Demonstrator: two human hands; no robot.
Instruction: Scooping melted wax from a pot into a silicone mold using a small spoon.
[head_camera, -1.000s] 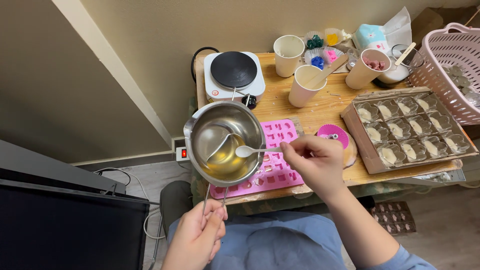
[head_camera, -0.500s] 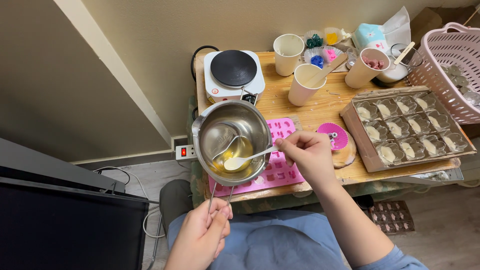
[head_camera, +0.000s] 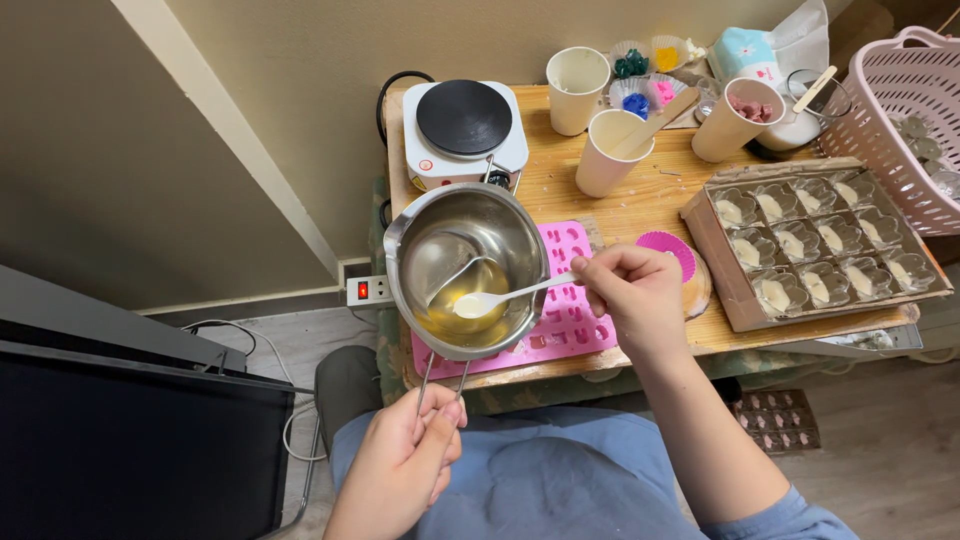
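Gripping the wire handle near the lap, the left hand (head_camera: 405, 465) is curled tight around it, holding the steel pot (head_camera: 467, 268) tipped over the front edge of the wooden table (head_camera: 640, 205). Yellow liquid (head_camera: 455, 305) pools at the low side of the pot. Just to the right, the right hand (head_camera: 635, 295) pinches the stem of a white spoon (head_camera: 490, 299) between thumb and fingers, its bowl dipped into that liquid. Under the pot lies a pink mould (head_camera: 570, 320), partly covered by the pot. A round pink cup (head_camera: 668, 250) peeks out beside the right hand's knuckles. Further right sits a cardboard tray (head_camera: 720, 250) of filled clear cups. Behind the pot stands a small white hot plate (head_camera: 463, 125) with a black top. Past that come three paper cups (head_camera: 578, 88), one with a wooden stick, then little dishes of coloured bits (head_camera: 640, 80), and a pink basket (head_camera: 900, 120) at the far right.
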